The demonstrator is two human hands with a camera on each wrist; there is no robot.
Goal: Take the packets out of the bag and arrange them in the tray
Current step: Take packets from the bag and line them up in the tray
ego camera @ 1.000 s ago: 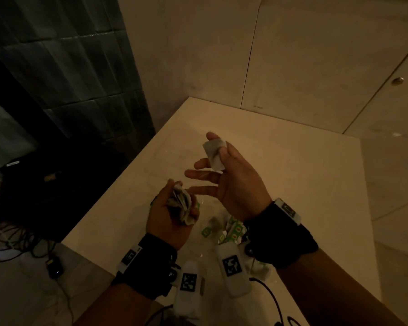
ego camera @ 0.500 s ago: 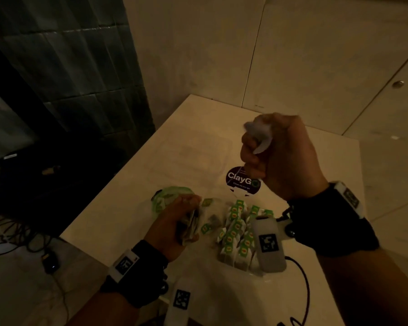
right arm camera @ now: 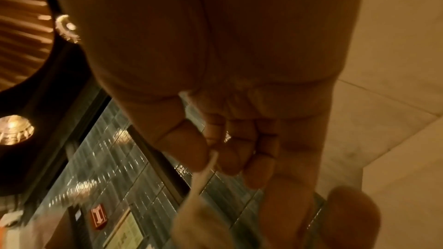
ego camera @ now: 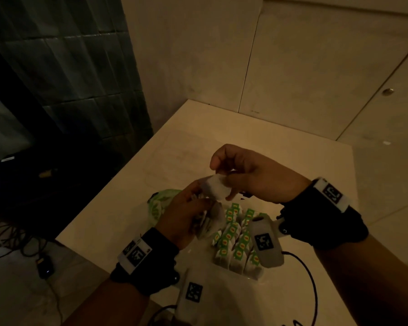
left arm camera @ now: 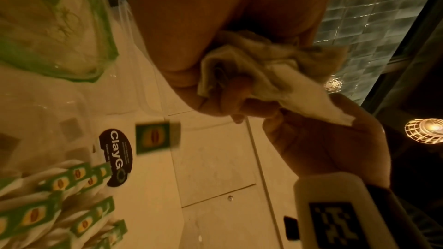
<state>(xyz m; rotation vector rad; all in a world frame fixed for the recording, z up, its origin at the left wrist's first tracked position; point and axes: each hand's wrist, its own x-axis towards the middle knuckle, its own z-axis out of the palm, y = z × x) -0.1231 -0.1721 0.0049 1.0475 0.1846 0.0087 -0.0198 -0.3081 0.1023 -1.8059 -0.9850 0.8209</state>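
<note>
My left hand (ego camera: 189, 215) grips a bunch of white tea-bag packets (left arm camera: 261, 67) just above the table. My right hand (ego camera: 224, 182) meets it from the right and pinches one white packet (ego camera: 216, 189) between thumb and fingers; the right wrist view shows that packet (right arm camera: 203, 173) edge-on under the thumb. Below both hands stands a clear plastic tray (ego camera: 245, 276) holding several packets with green tags (ego camera: 233, 243), in rows. A green and clear bag (ego camera: 158, 203) lies on the table left of the tray, partly hidden by my left hand.
The pale table (ego camera: 292, 156) sits in a corner against light wall panels. Its left edge drops to a dark floor with cables (ego camera: 14, 241). A round black "ClayGo" sticker (left arm camera: 117, 158) lies on the table beyond the tray. One green tag (left arm camera: 155, 137) dangles in the left wrist view.
My right hand came down from its raised position to meet the left hand, still with its white packet. The left hand has stayed low over the tray with its bunch.
</note>
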